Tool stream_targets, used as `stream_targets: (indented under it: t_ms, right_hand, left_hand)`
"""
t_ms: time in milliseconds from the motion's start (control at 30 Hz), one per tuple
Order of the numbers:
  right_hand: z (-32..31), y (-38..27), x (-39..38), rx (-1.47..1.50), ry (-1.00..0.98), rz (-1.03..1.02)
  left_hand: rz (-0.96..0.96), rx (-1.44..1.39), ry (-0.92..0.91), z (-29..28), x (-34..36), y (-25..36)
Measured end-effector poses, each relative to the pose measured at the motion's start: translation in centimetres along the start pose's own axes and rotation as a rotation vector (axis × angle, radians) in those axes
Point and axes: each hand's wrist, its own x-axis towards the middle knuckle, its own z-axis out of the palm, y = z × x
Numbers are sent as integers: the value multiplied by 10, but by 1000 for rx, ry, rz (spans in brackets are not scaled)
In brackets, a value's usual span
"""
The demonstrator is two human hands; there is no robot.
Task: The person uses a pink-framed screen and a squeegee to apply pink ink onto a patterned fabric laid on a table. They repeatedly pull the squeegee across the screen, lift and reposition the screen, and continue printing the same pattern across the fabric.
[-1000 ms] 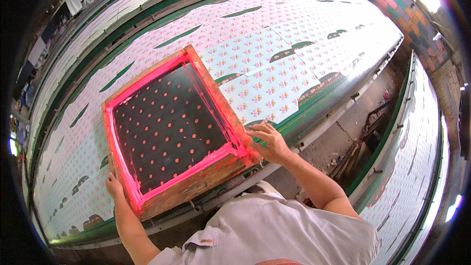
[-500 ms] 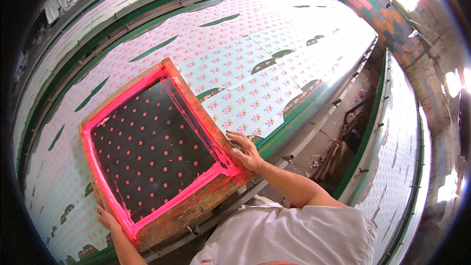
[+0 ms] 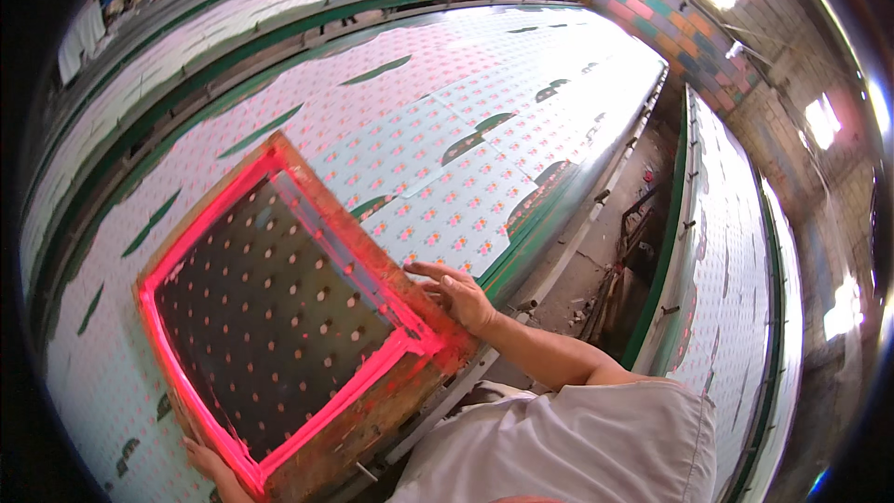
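Observation:
A wooden screen printing frame [image 3: 321, 452], its inner border smeared with bright pink ink, is tilted above the printed sheets in front of me. Its dark mesh [image 3: 270, 307] carries rows of small pale dots. At the lower left, my left hand [image 3: 212, 468] is closed around the frame's outer edge, partly cut off by the lower rim of the picture. My right hand [image 3: 458, 300] grips the right side of the frame near its ink-stained near corner, fingers lying along the wood. The frame covers the sheet beneath it.
Pink and pale blue flower-printed sheets [image 3: 447, 186] cover a long table with a green edge [image 3: 521, 251]. A metal rail [image 3: 568, 256] with short pegs runs along its side. Beyond a littered aisle [image 3: 596, 270] stands another sheet-covered table [image 3: 717, 289]. A painted brick wall [image 3: 643, 14] rises behind.
The frame looks lifted and more tilted, and its dots have turned from reddish to pale. Both hands stay at its edges. The whole view has shifted.

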Motion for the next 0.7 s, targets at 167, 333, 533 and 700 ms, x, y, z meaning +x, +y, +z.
stream_targets:
  t_ms: [167,333,533,700]
  right_hand:
    - [4,-31,2,-18,-131,-39]
    - [-32,-74,-2,98,-168,-76]
    - [-115,-107,-3,179,-207,-113]
    - [-228,-134,9,286,-239,-121]
  left_hand:
    - [38,-123,-64,2,-27,49]
    - [96,-261,-112,-25,-114,132]
    - [185,-394,-180,-66,-276,243]
    - [216,-442,-209,-68,-443,326]
